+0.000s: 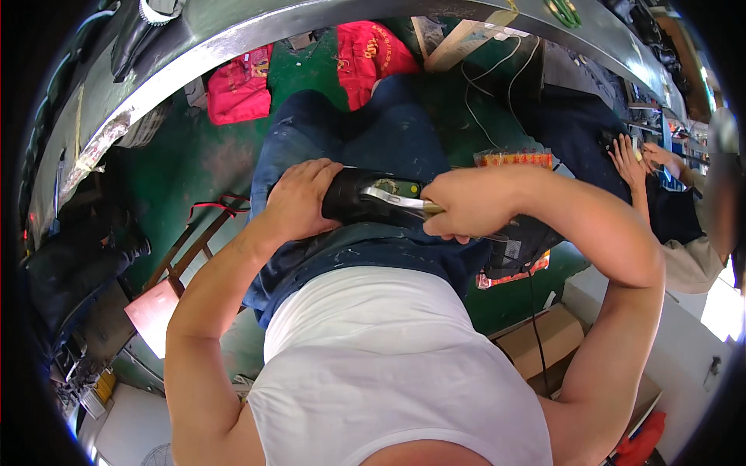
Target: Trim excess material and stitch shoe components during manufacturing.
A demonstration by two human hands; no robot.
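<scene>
A black shoe point(343, 199) lies sideways across my lap, its underside turned up and showing a green patch with a yellow dot. My left hand point(301, 199) is closed round the shoe's left end. In my right hand point(471, 202) is a silver metal tool that looks like pliers point(395, 199), gripped by its brass-coloured end. The curved head of the pliers rests over the shoe's open middle. My right fingers hide the rest of the handle.
A metal-edged bench point(210, 66) curves across the far side, with a black boot point(140, 39) on it. Red bags point(241, 85) lie on the green floor. A wooden stool point(183, 260) stands left, a cardboard box point(544, 342) right. Another person's hand point(628, 163) works at far right.
</scene>
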